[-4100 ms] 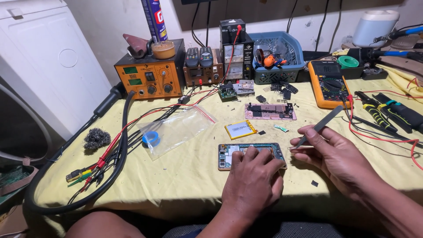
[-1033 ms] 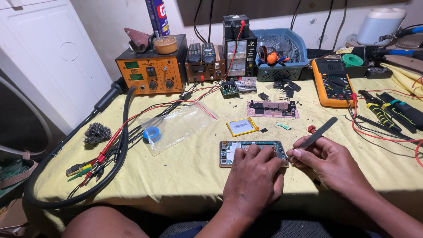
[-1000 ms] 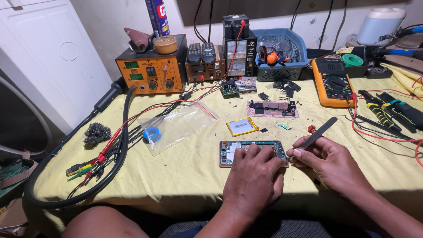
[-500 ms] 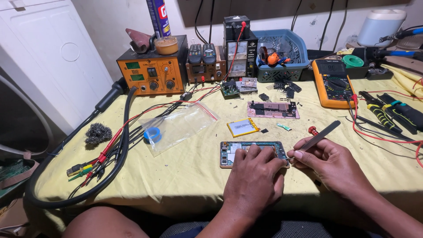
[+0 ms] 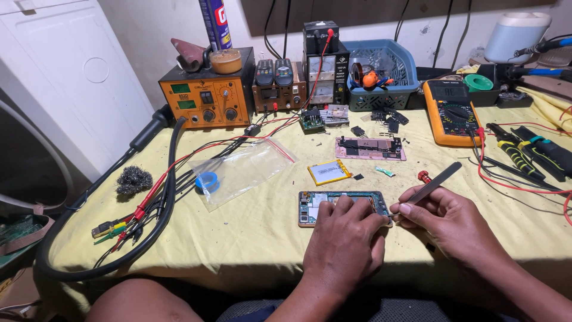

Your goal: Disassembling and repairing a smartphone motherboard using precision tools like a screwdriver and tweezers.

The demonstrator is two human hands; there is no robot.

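Observation:
An opened phone [image 5: 333, 204] lies face down on the yellow cloth, its circuit boards exposed. My left hand [image 5: 345, 241] rests flat on its right half, fingers pressing it down. My right hand [image 5: 450, 223] pinches grey metal tweezers [image 5: 430, 185]; their tip meets the phone's right edge beside my left fingertips. A small yellow battery [image 5: 329, 172] lies just beyond the phone, and a pink phone frame [image 5: 370, 148] sits further back.
An orange soldering station [image 5: 205, 95], a power supply [image 5: 325, 62] and a blue basket [image 5: 381, 74] line the back. An orange multimeter [image 5: 451, 111] and pliers [image 5: 524, 152] lie right. A clear bag [image 5: 244, 170], cables [image 5: 161, 191] and steel wool [image 5: 133, 179] lie left.
My right hand has drawn slightly closer to the phone, with the tweezers lying lower. My left hand stays on the phone.

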